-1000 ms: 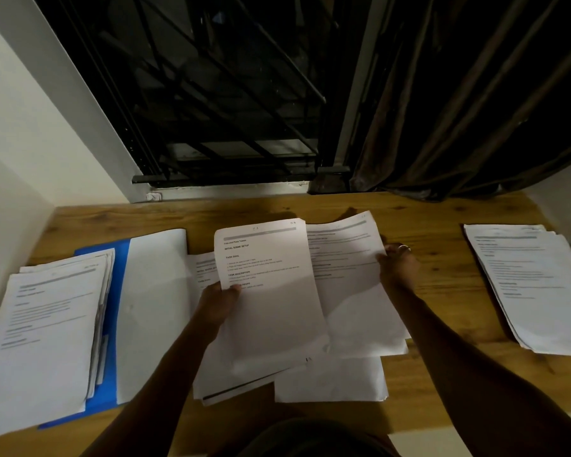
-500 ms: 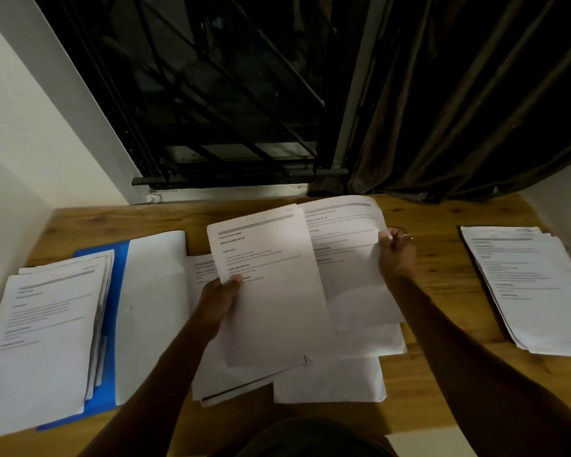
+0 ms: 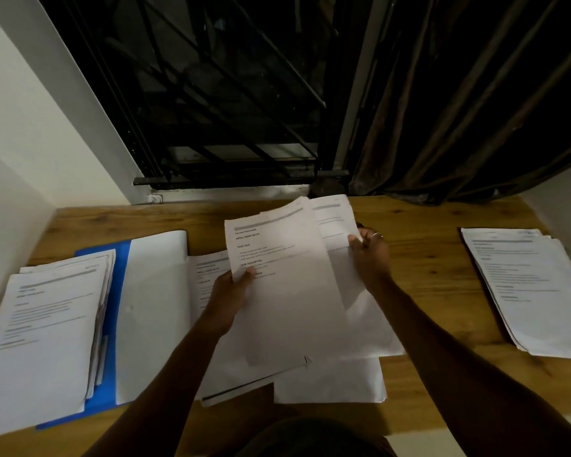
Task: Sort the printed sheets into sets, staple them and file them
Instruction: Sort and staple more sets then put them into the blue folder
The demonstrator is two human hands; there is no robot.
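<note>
Blue folder [image 3: 122, 275] and paper stack [image 3: 47, 328] lie left of held sheets [image 3: 287, 291].

I see a wooden table [image 3: 426, 258] butted against a white wall [image 3: 30, 127] on the left. Behind it is a dark window with a black metal grille [image 3: 228, 94]. A dark brown curtain [image 3: 475, 110] hangs at right, its hem near the tabletop.

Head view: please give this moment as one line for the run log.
phase: sorting | left hand: holds front sheet | right hand: pinches rear sheet | blue folder: on desk, left
</note>
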